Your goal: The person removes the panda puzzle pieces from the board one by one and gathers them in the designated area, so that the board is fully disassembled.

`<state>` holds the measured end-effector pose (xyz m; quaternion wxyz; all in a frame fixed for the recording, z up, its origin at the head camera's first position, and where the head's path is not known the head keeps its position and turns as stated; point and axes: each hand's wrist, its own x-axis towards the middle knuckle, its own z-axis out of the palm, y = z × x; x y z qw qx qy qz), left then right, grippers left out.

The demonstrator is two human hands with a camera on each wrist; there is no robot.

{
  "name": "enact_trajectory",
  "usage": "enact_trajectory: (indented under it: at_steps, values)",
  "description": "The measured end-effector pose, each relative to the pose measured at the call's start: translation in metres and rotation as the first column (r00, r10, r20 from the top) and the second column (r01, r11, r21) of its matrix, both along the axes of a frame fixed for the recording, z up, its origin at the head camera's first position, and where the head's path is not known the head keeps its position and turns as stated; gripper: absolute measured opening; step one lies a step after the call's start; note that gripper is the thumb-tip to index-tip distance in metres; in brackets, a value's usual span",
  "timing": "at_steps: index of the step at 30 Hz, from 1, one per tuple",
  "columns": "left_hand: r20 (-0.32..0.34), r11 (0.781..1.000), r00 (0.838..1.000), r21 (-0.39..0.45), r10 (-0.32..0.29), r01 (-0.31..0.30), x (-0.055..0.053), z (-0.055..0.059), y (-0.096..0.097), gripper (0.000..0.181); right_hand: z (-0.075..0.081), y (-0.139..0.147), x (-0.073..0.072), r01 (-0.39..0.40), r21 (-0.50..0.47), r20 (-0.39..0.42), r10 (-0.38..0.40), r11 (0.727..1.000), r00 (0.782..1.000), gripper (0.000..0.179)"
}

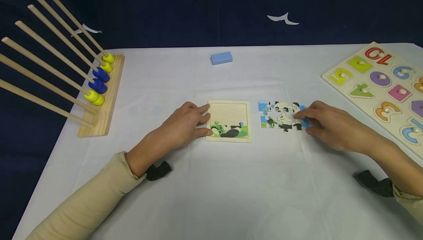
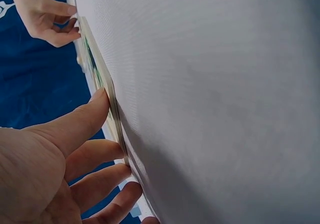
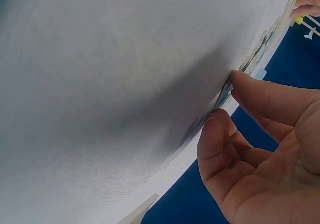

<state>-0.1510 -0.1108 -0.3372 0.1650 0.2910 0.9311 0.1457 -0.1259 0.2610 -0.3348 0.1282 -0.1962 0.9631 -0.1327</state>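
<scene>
A wooden puzzle tray [image 1: 229, 113] lies mid-table, with a few panda-and-grass pieces set along its bottom edge. My left hand [image 1: 206, 120] rests against the tray's left edge, thumb at the near corner and fingers straight; in the left wrist view the left hand [image 2: 112, 134] touches the tray's rim [image 2: 112, 102]. To the right lies a cluster of loose panda pieces [image 1: 279, 118]. My right hand [image 1: 302, 120] is at the cluster's right side. It pinches a blue piece [image 1: 305, 123] between thumb and index, as the right wrist view shows the right hand [image 3: 227, 97] doing.
A wooden peg rack [image 1: 99, 82] with yellow and blue beads stands at the left table edge. A blue block [image 1: 221, 58] lies at the back centre. A number and shape board [image 1: 380, 82] fills the right side. Dark blue cloth hangs behind.
</scene>
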Motion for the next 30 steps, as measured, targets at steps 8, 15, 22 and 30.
enact_trajectory:
  at_steps: [8,15,22,30]
  values:
    - [0.010,1.000,1.000,0.006,0.010,-0.010,-0.001,0.000,0.001,0.051,-0.001,0.000,0.001,0.003,-0.011,0.005,-0.003,1.000,1.000,0.044]
    - [0.006,1.000,1.000,0.006,0.011,-0.011,0.000,0.000,0.000,0.052,0.006,-0.011,0.002,-0.037,-0.070,-0.074,0.032,0.997,0.997,0.040]
    - [-0.002,1.000,1.000,0.005,-0.001,0.001,0.000,0.000,-0.001,0.050,0.017,-0.043,0.000,-0.089,-0.153,-0.019,0.087,0.984,0.996,0.037]
    - [-0.005,1.000,1.000,0.001,-0.005,0.005,0.000,-0.001,-0.001,0.051,0.020,-0.092,-0.008,-0.190,-0.233,-0.011,0.193,0.954,0.981,0.034]
